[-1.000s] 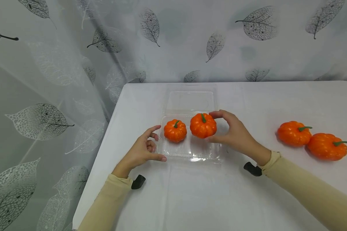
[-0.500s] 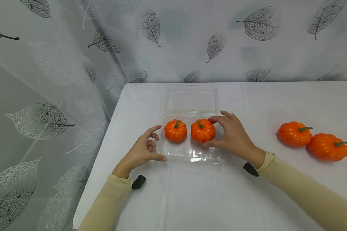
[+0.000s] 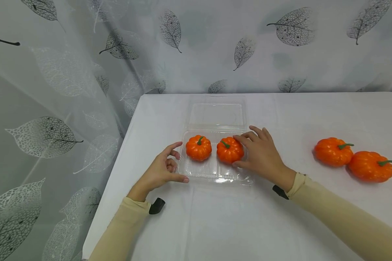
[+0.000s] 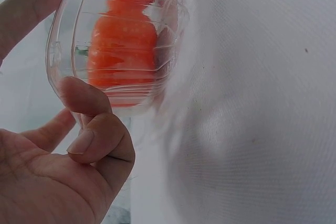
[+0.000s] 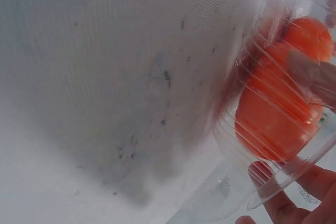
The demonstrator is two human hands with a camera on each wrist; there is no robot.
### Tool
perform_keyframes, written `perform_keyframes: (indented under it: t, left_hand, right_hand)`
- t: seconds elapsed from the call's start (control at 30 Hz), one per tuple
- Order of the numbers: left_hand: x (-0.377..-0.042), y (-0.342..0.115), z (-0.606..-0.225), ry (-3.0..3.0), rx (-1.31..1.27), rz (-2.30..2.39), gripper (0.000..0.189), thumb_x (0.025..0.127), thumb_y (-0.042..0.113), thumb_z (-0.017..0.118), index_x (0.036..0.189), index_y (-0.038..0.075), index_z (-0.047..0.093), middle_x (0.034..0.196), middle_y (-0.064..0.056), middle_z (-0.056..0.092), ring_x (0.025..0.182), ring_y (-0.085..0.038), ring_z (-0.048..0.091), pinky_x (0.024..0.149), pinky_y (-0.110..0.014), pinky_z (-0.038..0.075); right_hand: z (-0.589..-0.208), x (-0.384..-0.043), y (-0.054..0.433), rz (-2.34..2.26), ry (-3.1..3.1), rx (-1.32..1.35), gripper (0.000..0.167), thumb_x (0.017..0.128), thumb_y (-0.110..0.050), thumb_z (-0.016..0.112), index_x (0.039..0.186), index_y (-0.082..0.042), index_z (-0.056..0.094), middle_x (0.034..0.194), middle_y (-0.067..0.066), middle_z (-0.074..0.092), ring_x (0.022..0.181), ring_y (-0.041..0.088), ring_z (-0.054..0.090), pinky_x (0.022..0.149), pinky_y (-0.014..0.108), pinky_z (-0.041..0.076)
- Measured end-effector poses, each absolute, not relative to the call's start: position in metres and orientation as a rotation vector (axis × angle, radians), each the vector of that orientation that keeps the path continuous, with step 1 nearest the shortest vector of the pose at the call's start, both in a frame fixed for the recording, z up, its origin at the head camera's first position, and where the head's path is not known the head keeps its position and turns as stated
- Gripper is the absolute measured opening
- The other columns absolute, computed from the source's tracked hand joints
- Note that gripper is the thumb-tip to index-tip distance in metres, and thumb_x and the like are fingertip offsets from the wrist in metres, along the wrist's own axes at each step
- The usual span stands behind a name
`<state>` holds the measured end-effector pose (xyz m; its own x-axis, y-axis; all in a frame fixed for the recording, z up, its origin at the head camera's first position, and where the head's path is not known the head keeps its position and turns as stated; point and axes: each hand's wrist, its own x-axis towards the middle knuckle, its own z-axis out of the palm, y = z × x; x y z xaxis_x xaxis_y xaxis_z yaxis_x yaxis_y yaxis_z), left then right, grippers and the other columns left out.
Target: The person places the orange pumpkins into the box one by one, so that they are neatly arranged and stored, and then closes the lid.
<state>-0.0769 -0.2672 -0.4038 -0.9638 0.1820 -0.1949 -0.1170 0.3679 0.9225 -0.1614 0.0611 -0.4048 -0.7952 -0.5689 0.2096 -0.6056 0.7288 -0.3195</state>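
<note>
Two small orange pumpkins with green stems sit in a clear plastic clamshell container (image 3: pixel 212 177). My right hand (image 3: pixel 262 156) holds the right-hand pumpkin (image 3: pixel 229 151), thumb and index finger curved around its right side. In the right wrist view, the thumb lies over this pumpkin (image 5: pixel 278 114), and other fingertips show just beyond the container's wall. The left pumpkin (image 3: pixel 198 148) has no hand on it. At the container's left side my left hand (image 3: pixel 156 172) has thumb and index finger spread, fingertips right at the rim. In the left wrist view, its lower fingers are bent by the wall.
Behind the tray part, the container's lid (image 3: pixel 216 114) lies folded back. Two more orange pumpkins, one (image 3: pixel 334 152) touching the other (image 3: pixel 370 166), rest at the right of the white table (image 3: pixel 228 224). A leaf-patterned curtain (image 3: pixel 196 47) hangs along the back and left.
My right hand has lowered the right-hand pumpkin into the container, moving it slightly toward me, and its stem has tipped left. The left hand has stayed in place.
</note>
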Motion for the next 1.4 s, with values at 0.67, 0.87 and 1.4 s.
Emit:
perform_keyframes:
  t: [0.67,0.87,1.4]
  left_hand:
    - [-0.0772,-0.2664,-0.404,2.372,0.068,1.612,0.109,0.067,0.006,0.095,0.156,0.013,0.034,0.118,-0.022,0.046,0.067,-0.019,0.042,0.055,-0.023,0.034]
    - [-0.0771,-0.2664,-0.4046,2.374,0.072,1.613,0.109,0.067,0.006,0.095,0.156,0.012,0.034,0.118,-0.023,0.046,0.066,-0.018,0.041,0.055,-0.023,0.034]
    - [-0.0773,-0.2669,-0.4033,2.359,0.088,1.65,0.11,0.066,0.003,0.095,0.157,0.011,0.033,0.118,-0.024,0.044,0.065,-0.017,0.04,0.054,-0.023,0.033]
  right_hand:
    - [-0.4034,-0.1562,0.0634,0.703,-2.878,0.939,0.081,0.073,-0.037,0.087,0.139,-0.001,0.056,0.127,0.022,0.059,0.135,0.046,0.038,0.113,0.065,0.021]
    - [-0.4058,-0.1567,0.0626,0.742,-2.842,0.93,0.075,0.074,-0.029,0.086,0.137,0.0,0.058,0.124,0.02,0.06,0.132,0.043,0.042,0.112,0.063,0.024]
    - [-0.4017,-0.1537,0.0664,0.882,-2.711,0.969,0.07,0.079,-0.045,0.085,0.134,-0.008,0.061,0.128,0.015,0.057,0.141,0.043,0.033,0.117,0.061,0.013]
